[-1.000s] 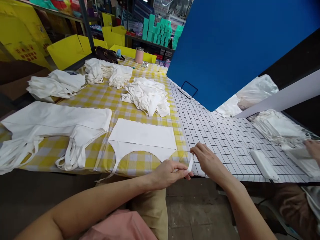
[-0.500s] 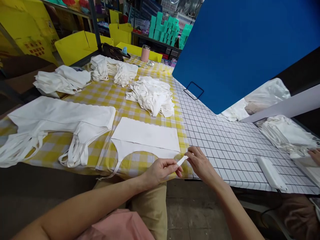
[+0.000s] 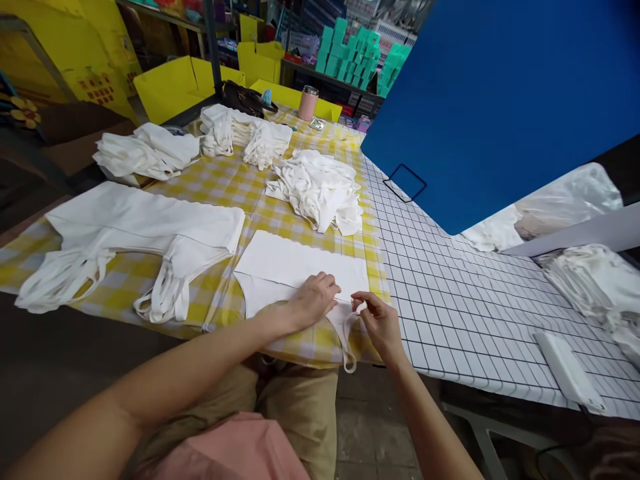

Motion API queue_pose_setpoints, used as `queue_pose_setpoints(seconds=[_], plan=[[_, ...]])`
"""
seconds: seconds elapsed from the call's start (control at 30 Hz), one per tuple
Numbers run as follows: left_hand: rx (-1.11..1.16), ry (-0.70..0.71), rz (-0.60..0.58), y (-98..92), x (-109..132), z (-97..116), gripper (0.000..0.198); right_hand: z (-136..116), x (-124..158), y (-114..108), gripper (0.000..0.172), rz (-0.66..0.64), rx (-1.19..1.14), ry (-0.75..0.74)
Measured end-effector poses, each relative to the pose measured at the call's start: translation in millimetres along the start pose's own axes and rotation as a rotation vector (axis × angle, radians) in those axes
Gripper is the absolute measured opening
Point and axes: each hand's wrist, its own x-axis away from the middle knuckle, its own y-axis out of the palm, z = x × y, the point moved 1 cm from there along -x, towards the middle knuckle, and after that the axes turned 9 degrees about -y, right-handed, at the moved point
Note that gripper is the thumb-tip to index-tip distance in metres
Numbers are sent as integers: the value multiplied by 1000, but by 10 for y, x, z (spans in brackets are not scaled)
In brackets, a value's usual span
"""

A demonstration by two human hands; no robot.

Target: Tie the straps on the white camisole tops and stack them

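Observation:
A white strappy crop top point(image 3: 300, 259) lies flat on the checked cloth in front of me, its scalloped edge facing away. My left hand point(image 3: 315, 301) rests on its right part, fingers lightly bent against the fabric. Beside it, my right hand point(image 3: 380, 323) pinches part of the right shoulder strap point(image 3: 349, 343), close to the top's lower right corner. That strap's loop hangs over the table edge. My left forearm hides the top's lower left part. To the left, a stack of similar white tops point(image 3: 145, 217) has its straps toward me.
A crumpled white garment heap point(image 3: 320, 190) and more folded piles point(image 3: 147, 152) lie farther back. A big blue panel point(image 3: 490, 100) slants over the right side. On the grid-patterned cloth point(image 3: 440, 313) sit a white bar-shaped device point(image 3: 570, 370) and stacked white fabric point(image 3: 590, 280).
My left hand has let go of the strap and moved up and left onto the top. The right hand keeps the strap, slightly left of before. The view has shifted.

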Motion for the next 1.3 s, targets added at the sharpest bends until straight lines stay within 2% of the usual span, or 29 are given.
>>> queue_pose_setpoints(seconds=[0.07, 0.17, 0.27, 0.33, 0.43, 0.57, 0.63, 0.87, 1.1, 1.3], plan=[[-82, 12, -52, -7, -113, -114, 16, -15, -10, 71, 24, 9, -120, 56], [-179, 91, -114, -20, -211, -174, 14, -25, -19, 136, 28, -3, -153, 94], [-251, 171, -133, -16, -247, -173, 17, -35, -31, 150, 35, 6, -59, 123], [-261, 184, -126, -3, -256, -182, 19, -41, -54, 144, 31, 0, 58, 117], [-179, 136, -95, 24, -270, -220, 16, -36, -116, 147, 25, -44, 216, 18], [-37, 45, -71, 40, -298, -263, 17, 7, -201, 203, 28, -79, 365, -199], [-13, 21, -81, 34, -308, -268, 18, 35, -227, 235, 28, -86, 436, -260], [17, 13, -115, 12, -321, -278, 19, 82, -260, 244, 26, -119, 490, -314], [17, 22, -114, 69, -342, -308, 18, 70, -270, 261, 25, -147, 496, -366], [25, 8, -84, 109, -340, -313, 16, 40, -268, 330, 26, -71, 452, -374]])
